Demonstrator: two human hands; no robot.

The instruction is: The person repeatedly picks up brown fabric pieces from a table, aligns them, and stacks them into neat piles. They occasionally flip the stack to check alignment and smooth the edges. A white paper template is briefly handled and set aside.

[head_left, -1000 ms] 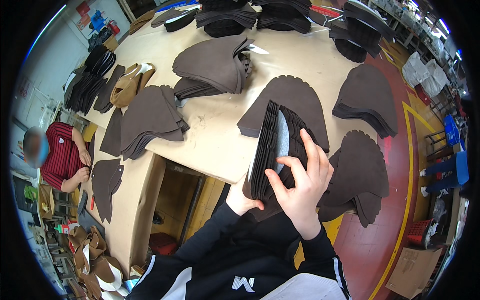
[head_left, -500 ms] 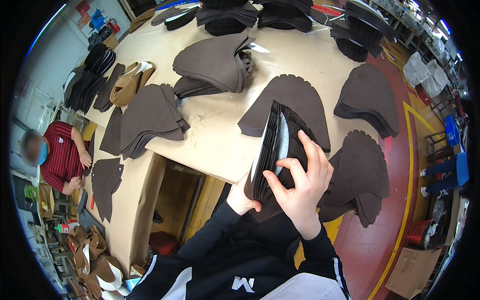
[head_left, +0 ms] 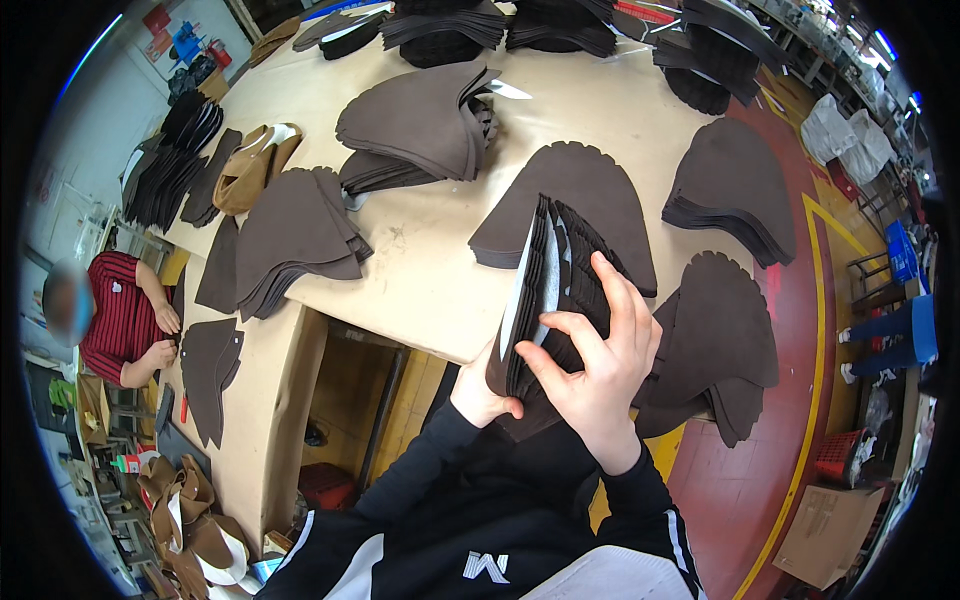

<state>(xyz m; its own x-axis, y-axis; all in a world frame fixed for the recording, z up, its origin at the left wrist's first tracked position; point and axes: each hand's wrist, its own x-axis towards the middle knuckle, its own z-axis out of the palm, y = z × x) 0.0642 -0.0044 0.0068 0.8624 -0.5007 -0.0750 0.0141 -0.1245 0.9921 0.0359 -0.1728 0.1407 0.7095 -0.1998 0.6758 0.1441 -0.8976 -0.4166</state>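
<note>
A thick stack of dark brown scalloped-edged pieces, probably leather, stands on edge in front of me, with pale sheets showing between its layers. My left hand is closed round the stack's lower left side, its thumb at the bottom. Over the near edges reaches my right hand, thumb and forefinger close together on the layers while the other fingers extend along the stack's right side. Behind it lies a broad brown rounded piece on the table. Another brown pile sits right of my right hand.
The beige-covered table carries more brown piles, such as one at the left and one farther back. Tan shoes stand at the far left. A person in a striped shirt works there. A cardboard box is at lower right.
My right thumb and forefinger have shifted slightly left across the stack's edges. The layers left of the pale sheet now look narrower. My left hand keeps its hold.
</note>
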